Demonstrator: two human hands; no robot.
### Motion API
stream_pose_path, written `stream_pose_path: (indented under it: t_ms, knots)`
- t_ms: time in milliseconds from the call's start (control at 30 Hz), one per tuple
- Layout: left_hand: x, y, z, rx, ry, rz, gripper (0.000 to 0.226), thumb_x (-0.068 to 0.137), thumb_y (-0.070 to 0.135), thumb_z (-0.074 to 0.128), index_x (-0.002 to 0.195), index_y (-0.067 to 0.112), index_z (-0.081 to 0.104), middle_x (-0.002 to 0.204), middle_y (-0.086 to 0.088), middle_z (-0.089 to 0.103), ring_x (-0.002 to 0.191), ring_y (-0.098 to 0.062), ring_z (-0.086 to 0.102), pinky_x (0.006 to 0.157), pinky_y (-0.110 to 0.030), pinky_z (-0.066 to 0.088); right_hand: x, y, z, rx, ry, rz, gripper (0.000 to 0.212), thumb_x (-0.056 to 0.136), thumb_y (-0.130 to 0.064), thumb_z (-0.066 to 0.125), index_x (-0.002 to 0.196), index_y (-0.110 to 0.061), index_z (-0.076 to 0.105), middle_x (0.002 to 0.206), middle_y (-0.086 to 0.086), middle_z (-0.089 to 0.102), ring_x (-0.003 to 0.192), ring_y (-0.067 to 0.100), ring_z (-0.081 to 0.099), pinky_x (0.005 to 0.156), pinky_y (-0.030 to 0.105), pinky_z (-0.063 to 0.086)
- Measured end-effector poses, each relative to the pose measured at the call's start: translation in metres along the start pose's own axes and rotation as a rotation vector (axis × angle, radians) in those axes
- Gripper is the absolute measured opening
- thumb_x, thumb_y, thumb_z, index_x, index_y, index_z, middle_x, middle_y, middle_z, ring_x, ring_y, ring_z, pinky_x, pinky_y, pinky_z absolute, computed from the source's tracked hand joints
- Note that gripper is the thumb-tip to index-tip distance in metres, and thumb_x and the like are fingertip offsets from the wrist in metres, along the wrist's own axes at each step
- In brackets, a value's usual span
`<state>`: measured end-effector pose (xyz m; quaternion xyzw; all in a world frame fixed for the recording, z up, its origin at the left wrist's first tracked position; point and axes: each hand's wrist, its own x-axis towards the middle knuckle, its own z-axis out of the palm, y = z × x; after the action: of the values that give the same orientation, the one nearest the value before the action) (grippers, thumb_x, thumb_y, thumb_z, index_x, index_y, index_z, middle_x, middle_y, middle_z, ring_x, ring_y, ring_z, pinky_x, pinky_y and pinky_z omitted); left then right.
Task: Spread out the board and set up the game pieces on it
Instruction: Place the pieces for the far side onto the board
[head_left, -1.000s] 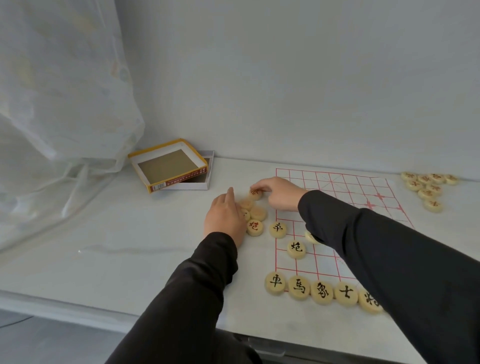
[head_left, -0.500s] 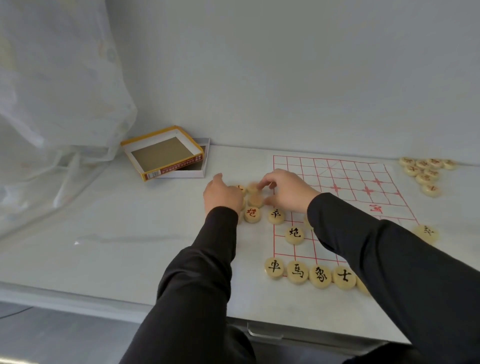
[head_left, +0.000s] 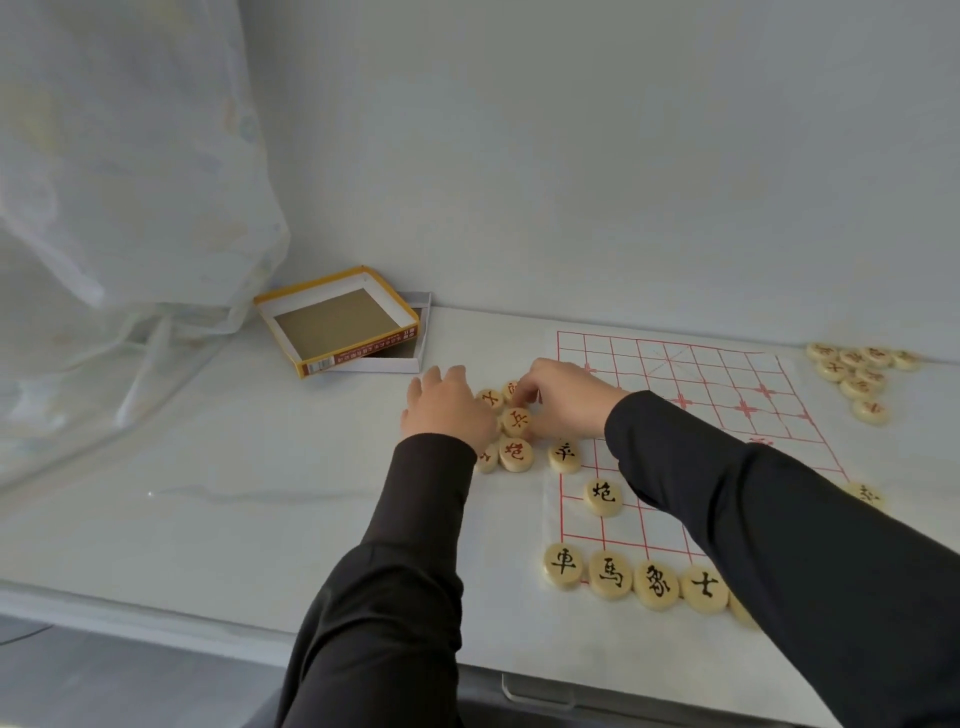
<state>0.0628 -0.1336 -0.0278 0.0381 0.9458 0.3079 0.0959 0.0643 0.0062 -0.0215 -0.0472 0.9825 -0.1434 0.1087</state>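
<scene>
Head view: two hands (head_left: 449, 410) (head_left: 566, 397), one board (head_left: 717, 374)

You have smooth wood-look pieces (head_left: 602, 496) on a thin paper board (head_left: 727, 374); left of it, glossy counter (head_left: 234, 493), cardboard box (head_left: 337, 322).

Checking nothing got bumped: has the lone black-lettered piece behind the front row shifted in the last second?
No. The lone piece sits on the same crossing of the board as before, one line in from its left edge.

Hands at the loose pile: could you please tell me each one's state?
Left hand: open, over the pale round game pieces.
Right hand: curled, apparently pinching a red-marked pale round piece.
</scene>
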Motion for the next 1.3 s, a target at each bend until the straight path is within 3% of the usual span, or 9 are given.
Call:
stream_pose_path:
  t_ms: [233, 367, 533, 667, 833, 1000, 1100, 1233, 1300]
  knots:
    - [0.0, 0.005, -0.007, 0.123, -0.003, 0.113, 0.051, 0.096, 0.024, 0.042, 0.145, 0.017, 0.027, 0.153, -0.006, 0.021, 0.141, -0.026, 0.016, 0.112, -0.04, 0.022, 0.004, 0.006, -0.008, 0.124, 0.018, -0.004, 0.013, 0.076, -0.015, 0.076, 0.083, -0.017, 0.064, 0.08, -0.01, 0.053, 0.083, 0.012, 0.051, 0.059, 0.015, 0.037]
    - [0.005, 0.009, -0.006, 0.108, 0.029, 0.166, 0.052, 0.096, 0.026, 0.043, 0.145, 0.018, 0.028, 0.154, -0.005, 0.022, 0.141, -0.025, 0.016, 0.113, -0.039, 0.022, 0.0, 0.022, -0.021, 0.421, 0.1, 0.098, 0.014, 0.073, -0.012, 0.079, 0.082, -0.013, 0.069, 0.076, -0.006, 0.06, 0.078, 0.011, 0.052, 0.064, 0.02, 0.043]
    - [0.005, 0.016, -0.001, 0.082, -0.015, 0.228, 0.051, 0.097, 0.028, 0.044, 0.145, 0.021, 0.029, 0.155, -0.003, 0.02, 0.142, -0.022, 0.014, 0.114, -0.036, 0.02, -0.009, 0.041, -0.029, 0.631, 0.127, 0.178, 0.02, 0.083, -0.003, 0.064, 0.099, -0.014, 0.069, 0.075, 0.002, 0.062, 0.054, 0.012, 0.046, 0.053, 0.02, 0.043]
    - [0.006, 0.019, -0.004, 0.104, -0.014, 0.244, 0.051, 0.097, 0.028, 0.043, 0.145, 0.022, 0.028, 0.155, -0.003, 0.017, 0.143, -0.022, 0.011, 0.114, -0.037, 0.018, -0.011, 0.051, -0.03, 0.729, 0.093, 0.257, 0.011, 0.083, -0.003, 0.066, 0.089, -0.01, 0.071, 0.079, 0.008, 0.064, 0.052, 0.012, 0.043, 0.047, 0.02, 0.037]
    - [0.003, 0.022, -0.003, 0.151, -0.041, 0.249, 0.05, 0.097, 0.028, 0.042, 0.145, 0.022, 0.028, 0.156, -0.003, 0.014, 0.144, -0.022, 0.007, 0.115, -0.039, 0.016, -0.004, 0.069, -0.049, 0.757, 0.223, 0.379, 0.003, 0.085, -0.003, 0.065, 0.083, -0.004, 0.064, 0.084, 0.017, 0.064, 0.053, 0.013, 0.05, 0.049, 0.022, 0.045]
    - [0.001, 0.03, 0.0, 0.137, -0.041, 0.268, 0.05, 0.097, 0.028, 0.042, 0.145, 0.023, 0.028, 0.156, -0.002, 0.013, 0.144, -0.022, 0.006, 0.115, -0.039, 0.016, 0.009, 0.079, -0.054, 0.829, 0.222, 0.466, 0.018, 0.089, 0.004, 0.056, 0.107, 0.0, 0.06, 0.102, 0.025, 0.064, 0.064, 0.019, 0.064, 0.057, 0.023, 0.057]
    - [0.004, 0.032, 0.002, 0.141, -0.034, 0.264, 0.05, 0.097, 0.029, 0.042, 0.145, 0.023, 0.028, 0.156, -0.002, 0.013, 0.144, -0.023, 0.007, 0.115, -0.04, 0.017, 0.017, 0.071, -0.043, 0.808, 0.184, 0.47, 0.026, 0.089, 0.004, 0.057, 0.115, 0.0, 0.06, 0.1, 0.023, 0.067, 0.069, 0.021, 0.068, 0.069, 0.029, 0.058]
    - [0.005, 0.032, 0.003, 0.154, -0.055, 0.26, 0.049, 0.097, 0.03, 0.041, 0.145, 0.023, 0.029, 0.156, -0.002, 0.013, 0.144, -0.022, 0.007, 0.114, -0.039, 0.018, 0.025, 0.057, -0.03, 0.764, 0.161, 0.472, 0.021, 0.09, 0.003, 0.055, 0.11, 0.0, 0.063, 0.082, 0.017, 0.066, 0.064, 0.018, 0.066, 0.065, 0.027, 0.057]
    - [0.005, 0.03, 0.002, 0.147, -0.057, 0.251, 0.049, 0.097, 0.03, 0.041, 0.144, 0.024, 0.03, 0.156, -0.001, 0.014, 0.143, -0.022, 0.008, 0.114, -0.038, 0.018, 0.027, 0.05, -0.028, 0.756, 0.14, 0.489, 0.021, 0.092, 0.003, 0.052, 0.11, 0.003, 0.061, 0.083, 0.019, 0.066, 0.062, 0.019, 0.065, 0.068, 0.028, 0.055]
